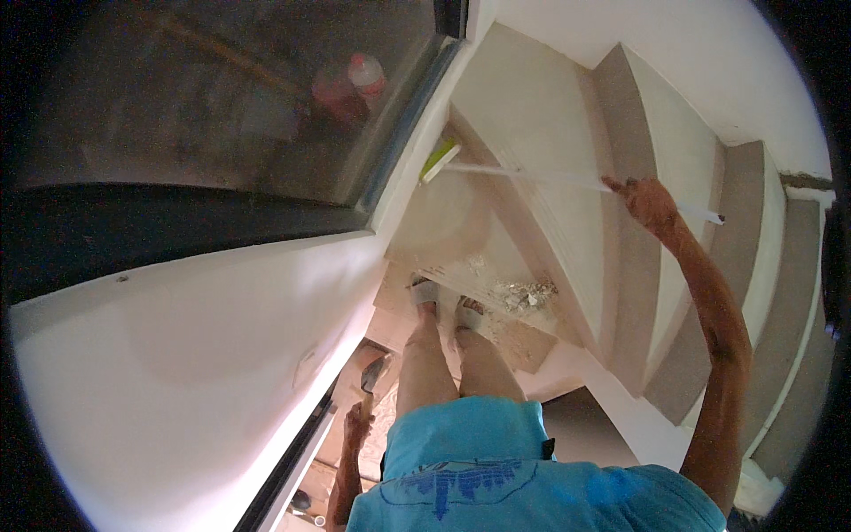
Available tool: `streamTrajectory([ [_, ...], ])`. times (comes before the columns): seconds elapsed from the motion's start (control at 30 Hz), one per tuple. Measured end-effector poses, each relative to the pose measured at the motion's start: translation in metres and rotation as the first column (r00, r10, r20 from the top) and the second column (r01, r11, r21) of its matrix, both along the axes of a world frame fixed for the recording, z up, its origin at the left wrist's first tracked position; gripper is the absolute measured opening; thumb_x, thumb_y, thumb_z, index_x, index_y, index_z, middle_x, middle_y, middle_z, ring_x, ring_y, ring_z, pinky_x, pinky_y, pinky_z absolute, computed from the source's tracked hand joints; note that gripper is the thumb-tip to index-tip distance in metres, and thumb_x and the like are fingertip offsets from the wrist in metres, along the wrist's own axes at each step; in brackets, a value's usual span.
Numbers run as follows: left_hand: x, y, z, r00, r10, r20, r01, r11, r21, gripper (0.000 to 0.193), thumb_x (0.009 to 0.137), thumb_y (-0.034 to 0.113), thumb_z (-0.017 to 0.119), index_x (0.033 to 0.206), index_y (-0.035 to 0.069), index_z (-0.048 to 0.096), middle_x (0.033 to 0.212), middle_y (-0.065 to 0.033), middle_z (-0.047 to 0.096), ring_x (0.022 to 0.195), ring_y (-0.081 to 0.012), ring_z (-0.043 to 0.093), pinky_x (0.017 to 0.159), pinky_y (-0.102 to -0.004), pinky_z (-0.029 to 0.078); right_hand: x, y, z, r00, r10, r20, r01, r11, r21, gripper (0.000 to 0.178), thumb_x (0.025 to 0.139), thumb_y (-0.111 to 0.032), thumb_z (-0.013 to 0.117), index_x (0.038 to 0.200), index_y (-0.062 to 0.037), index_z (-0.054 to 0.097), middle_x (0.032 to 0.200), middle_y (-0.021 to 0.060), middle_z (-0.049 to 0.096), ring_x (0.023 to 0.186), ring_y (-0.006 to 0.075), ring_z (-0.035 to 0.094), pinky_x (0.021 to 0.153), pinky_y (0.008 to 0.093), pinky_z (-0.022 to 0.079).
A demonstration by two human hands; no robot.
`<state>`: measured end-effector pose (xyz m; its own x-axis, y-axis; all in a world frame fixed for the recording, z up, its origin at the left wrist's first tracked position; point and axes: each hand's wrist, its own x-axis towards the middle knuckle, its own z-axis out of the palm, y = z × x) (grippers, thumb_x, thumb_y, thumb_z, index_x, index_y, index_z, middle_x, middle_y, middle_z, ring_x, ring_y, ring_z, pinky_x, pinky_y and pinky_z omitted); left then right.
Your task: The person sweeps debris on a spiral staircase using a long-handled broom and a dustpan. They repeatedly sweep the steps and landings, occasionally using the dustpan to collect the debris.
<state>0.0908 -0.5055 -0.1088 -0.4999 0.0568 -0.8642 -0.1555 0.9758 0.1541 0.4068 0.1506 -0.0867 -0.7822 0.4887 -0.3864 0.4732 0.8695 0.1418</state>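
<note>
My right hand (pixel 650 206) is wrapped round the white handle (pixel 567 179) of a broom, near its upper end. The green-and-white broom head (pixel 439 161) rests at the far left corner of the stair landing, against the white wall. Low on the left, my left hand (pixel 358 420) grips the light-coloured handle of a small tool with a dark, rounded blade (pixel 373 373), perhaps a trowel or small shovel. A heap of pale rubble and dust (pixel 527 296) lies on the step just beyond my feet.
Winding concrete steps (pixel 634 133) fan round to the right. On the left stands a white wall (pixel 204 346) with a dark-framed window (pixel 177 206); a bottle (pixel 365 74) shows at the glass. My feet (pixel 425 291) stand on a dusty step with an edge in front.
</note>
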Motion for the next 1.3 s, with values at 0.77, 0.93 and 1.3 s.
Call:
streamTrajectory([
  [0.77,0.027,-0.03,-0.011,0.996,0.07,0.052,-0.068,0.997,-0.039,0.044,0.07,0.007,0.059,0.113,0.005,0.051,0.068,-0.0071,0.058,0.047,-0.0132,0.052,0.039,-0.027,0.044,0.088,-0.165,0.039,0.89,-0.449,-0.075,0.417,0.871,-0.261,0.052,0.076,-0.003,0.053,0.124,-0.0227,0.047,0.073,0.0121,0.057,0.066,0.0272,0.058,0.061,0.0397,0.048],
  [0.93,0.017,-0.021,-0.013,0.997,0.057,0.056,-0.054,0.998,-0.043,0.046,0.07,0.007,0.059,0.115,0.006,0.05,0.069,-0.0069,0.057,0.047,-0.0137,0.052,0.039,-0.0272,0.043,0.004,-0.183,0.019,0.863,-0.481,0.157,0.504,0.841,-0.196,0.064,0.078,-0.001,0.047,0.134,-0.0258,0.029,0.076,0.015,0.057,0.069,0.0293,0.061,0.061,0.0397,0.051],
  [1.3,0.017,-0.024,-0.011,0.996,0.054,0.064,-0.044,0.989,-0.144,0.045,0.068,0.007,0.061,0.112,0.006,0.05,0.073,-0.0078,0.058,0.049,-0.0142,0.052,0.04,-0.0285,0.045,0.023,-0.294,0.025,0.953,-0.246,0.174,0.301,0.822,-0.484,0.062,0.078,-0.003,0.047,0.134,-0.0227,0.031,0.078,0.0164,0.056,0.06,0.0286,0.06,0.052,0.0391,0.051],
])
